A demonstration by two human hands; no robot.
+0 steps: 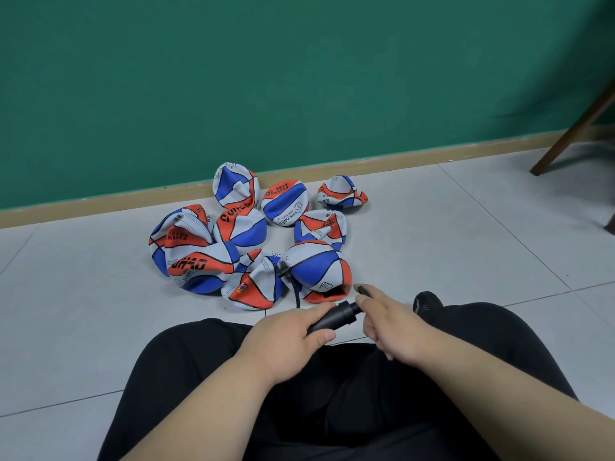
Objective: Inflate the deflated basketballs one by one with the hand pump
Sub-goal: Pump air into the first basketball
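Note:
Several deflated red, white and blue basketballs (203, 251) lie heaped on the tiled floor by the wall. The nearest ball (316, 269) is partly rounded; a black hose (294, 291) runs from its valve down to the black hand pump (336, 319) above my lap. My left hand (286, 341) grips the pump's barrel. My right hand (389, 324) grips the pump's handle, which sits close against the barrel's end.
A green wall with a tan skirting board (366, 164) stands behind the balls. A brown wooden furniture leg (572, 128) slants at the right. My legs in black trousers (349, 394) fill the foreground, with one foot in a black sock (427, 302) beside the right hand.

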